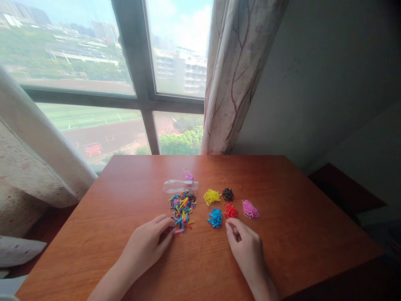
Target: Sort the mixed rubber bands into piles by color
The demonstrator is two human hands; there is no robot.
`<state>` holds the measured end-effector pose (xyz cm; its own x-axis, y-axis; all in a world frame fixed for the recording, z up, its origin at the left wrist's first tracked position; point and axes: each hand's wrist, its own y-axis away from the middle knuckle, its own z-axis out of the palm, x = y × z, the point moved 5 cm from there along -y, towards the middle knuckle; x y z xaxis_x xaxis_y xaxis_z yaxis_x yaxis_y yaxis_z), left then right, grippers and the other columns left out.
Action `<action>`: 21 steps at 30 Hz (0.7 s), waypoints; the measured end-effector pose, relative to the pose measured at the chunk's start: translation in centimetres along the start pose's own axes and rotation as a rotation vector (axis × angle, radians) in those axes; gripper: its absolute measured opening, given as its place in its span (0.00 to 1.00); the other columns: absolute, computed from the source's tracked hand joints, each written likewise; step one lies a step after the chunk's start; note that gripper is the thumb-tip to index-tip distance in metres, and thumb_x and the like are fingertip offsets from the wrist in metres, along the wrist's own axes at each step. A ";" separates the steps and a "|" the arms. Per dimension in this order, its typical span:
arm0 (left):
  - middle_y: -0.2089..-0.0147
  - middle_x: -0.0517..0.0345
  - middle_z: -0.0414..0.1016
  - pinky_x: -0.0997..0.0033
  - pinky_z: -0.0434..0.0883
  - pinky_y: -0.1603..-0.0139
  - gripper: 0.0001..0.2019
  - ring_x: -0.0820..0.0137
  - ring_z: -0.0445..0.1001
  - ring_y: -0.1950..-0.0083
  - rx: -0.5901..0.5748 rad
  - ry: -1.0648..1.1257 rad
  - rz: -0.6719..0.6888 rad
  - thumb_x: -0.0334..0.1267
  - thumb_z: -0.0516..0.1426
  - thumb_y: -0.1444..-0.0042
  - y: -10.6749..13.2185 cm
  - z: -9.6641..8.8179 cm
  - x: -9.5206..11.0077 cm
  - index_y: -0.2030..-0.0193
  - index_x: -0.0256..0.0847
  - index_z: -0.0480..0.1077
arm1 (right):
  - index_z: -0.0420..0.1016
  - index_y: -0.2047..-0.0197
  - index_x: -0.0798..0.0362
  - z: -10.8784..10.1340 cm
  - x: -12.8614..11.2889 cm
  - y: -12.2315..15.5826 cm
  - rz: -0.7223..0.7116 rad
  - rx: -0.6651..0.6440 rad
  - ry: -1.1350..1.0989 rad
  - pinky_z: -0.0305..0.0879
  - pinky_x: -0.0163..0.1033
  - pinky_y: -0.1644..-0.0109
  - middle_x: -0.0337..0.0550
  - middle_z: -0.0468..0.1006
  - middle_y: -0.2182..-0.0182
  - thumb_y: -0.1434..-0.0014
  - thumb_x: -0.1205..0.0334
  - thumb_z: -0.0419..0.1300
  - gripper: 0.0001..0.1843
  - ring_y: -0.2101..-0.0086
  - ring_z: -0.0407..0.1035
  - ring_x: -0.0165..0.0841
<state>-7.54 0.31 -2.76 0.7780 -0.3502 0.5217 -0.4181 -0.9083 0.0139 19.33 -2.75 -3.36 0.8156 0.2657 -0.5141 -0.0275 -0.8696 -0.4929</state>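
My left hand (153, 236) is closed in a pinch at the near edge of a mixed pile of coloured rubber bands (183, 205). A pink rubber band (179, 230) sticks out at its fingertips. Just in front of the red rubber bands (231, 210), my right hand (247, 242) has its thumb and forefinger pressed together; whatever may be between them is too small to make out. Blue rubber bands (215, 218) lie to the left of those fingers. Farther back are heaps of yellow rubber bands (212, 197) and black rubber bands (227, 194), with pink rubber bands (250, 209) off to the right.
Behind the mixed pile lies a clear plastic bag (178, 186), beside a small purple object with a loop (189, 177). Everything rests on a brown wooden table (125, 188). A window (144, 100) and a patterned curtain (238, 75) stand beyond its far edge.
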 end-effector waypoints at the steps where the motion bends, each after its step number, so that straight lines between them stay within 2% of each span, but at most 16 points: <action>1: 0.61 0.60 0.75 0.76 0.66 0.64 0.11 0.70 0.75 0.62 -0.003 0.000 0.003 0.37 0.48 0.35 0.0 -0.1 0.1 0.58 0.47 0.72 | 0.76 0.64 0.51 0.5 -0.8 0.0 -0.005 -0.023 -0.023 0.62 0.32 0.68 0.40 0.79 0.73 0.31 0.59 0.51 0.14 0.74 0.74 0.31; 6: 0.62 0.60 0.75 0.77 0.66 0.64 0.12 0.71 0.75 0.63 -0.014 -0.010 0.002 0.39 0.48 0.35 -0.1 -0.2 0.3 0.59 0.46 0.72 | 0.74 0.63 0.49 3.2 -4.6 0.6 -0.063 -0.142 -0.097 0.58 0.33 0.67 0.37 0.77 0.73 0.33 0.65 0.51 0.11 0.73 0.72 0.31; 10: 0.62 0.60 0.75 0.77 0.66 0.64 0.10 0.71 0.75 0.64 -0.010 -0.014 0.001 0.39 0.50 0.35 -0.1 -0.1 0.3 0.60 0.47 0.73 | 0.72 0.66 0.49 4.8 -6.7 1.1 -0.082 -0.228 -0.113 0.55 0.34 0.68 0.36 0.76 0.74 0.36 0.68 0.51 0.10 0.73 0.71 0.31; 16: 0.60 0.60 0.76 0.77 0.67 0.63 0.11 0.70 0.76 0.61 -0.014 -0.009 0.003 0.35 0.50 0.37 -0.1 0.0 0.1 0.59 0.48 0.73 | 0.69 0.69 0.49 5.4 -7.3 1.5 -0.090 -0.286 -0.103 0.53 0.34 0.68 0.35 0.76 0.75 0.38 0.69 0.53 0.09 0.73 0.70 0.30; 21: 0.60 0.60 0.76 0.77 0.67 0.62 0.11 0.70 0.76 0.60 -0.016 -0.002 0.004 0.35 0.50 0.37 -0.1 -0.1 0.3 0.59 0.47 0.73 | 0.68 0.70 0.49 5.5 -7.2 1.4 -0.093 -0.298 -0.087 0.52 0.34 0.68 0.35 0.76 0.74 0.38 0.69 0.53 0.09 0.72 0.71 0.30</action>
<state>-7.33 0.32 -2.48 0.7772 -0.3542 0.5201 -0.4285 -0.9032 0.0252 10.22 -3.64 -4.18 0.7540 0.3730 -0.5408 0.2254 -0.9201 -0.3203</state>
